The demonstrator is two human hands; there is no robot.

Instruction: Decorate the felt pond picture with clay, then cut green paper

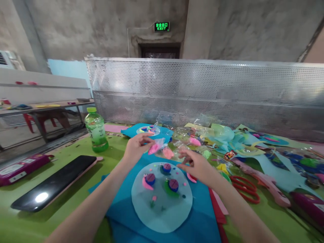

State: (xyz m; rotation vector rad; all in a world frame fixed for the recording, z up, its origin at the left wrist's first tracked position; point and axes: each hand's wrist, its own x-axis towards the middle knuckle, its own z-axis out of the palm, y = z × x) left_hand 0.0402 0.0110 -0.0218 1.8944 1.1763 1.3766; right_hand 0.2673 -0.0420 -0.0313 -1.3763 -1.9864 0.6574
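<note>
My left hand [138, 147] is closed, its fingertips on a small clear bag of pink clay [155, 147], above the far edge of a pale blue paper circle [162, 216]. My right hand [194, 164] hovers over the circle's far right side, fingers loosely curled and apart, with nothing visible between them. On the circle sit three clay snails, one with a pink body [149, 180], one green [173, 185] and one dark blue [166, 167], plus small clay dots and a pink flower [154, 198]. A lighter pink clay lump [168, 153] lies between my hands.
Blue paper [199, 216] lies under the circle. Red-handled scissors [245, 189] and a pink cutter [268, 185] lie right, near crumpled plastic wrappers. A black phone [55, 182] and green bottle [96, 130] are left. A perforated metal panel [177, 91] borders the far side.
</note>
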